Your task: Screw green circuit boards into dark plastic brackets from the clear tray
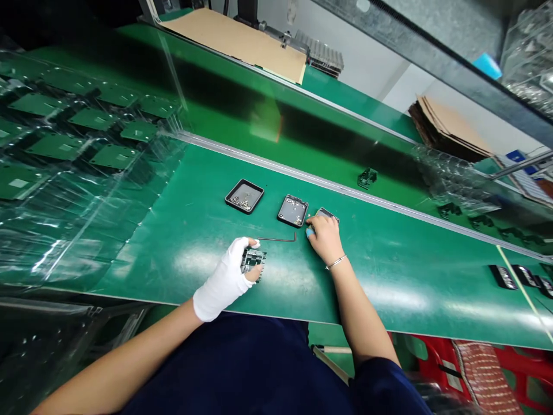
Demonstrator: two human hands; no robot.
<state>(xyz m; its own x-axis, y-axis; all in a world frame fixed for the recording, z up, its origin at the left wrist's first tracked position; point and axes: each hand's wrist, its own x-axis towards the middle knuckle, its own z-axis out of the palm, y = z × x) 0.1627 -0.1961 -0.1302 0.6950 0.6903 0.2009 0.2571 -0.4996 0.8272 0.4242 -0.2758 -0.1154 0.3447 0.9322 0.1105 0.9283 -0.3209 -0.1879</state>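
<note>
My left hand [231, 274], in a white glove with bare fingertips, is closed around a small circuit-board assembly [254, 260] just above the bench. My right hand [325, 235], with a blue cover on one finger, reaches over a small dark tray [327, 214] at the far side; its fingertips are bent together, and anything between them is too small to make out. Left of it lies a second tray [293, 210] with small metal parts, and farther left a third tray [244, 196] holds more of them. An L-shaped hex key [279, 239] lies between my hands.
Clear plastic trays [64, 127] with green boards cover the left side. A transparent panel [280, 138] runs along the back of the green bench [415, 276]. Several black parts [503, 276] sit at the far right. A red chair [436, 363] stands below the front edge.
</note>
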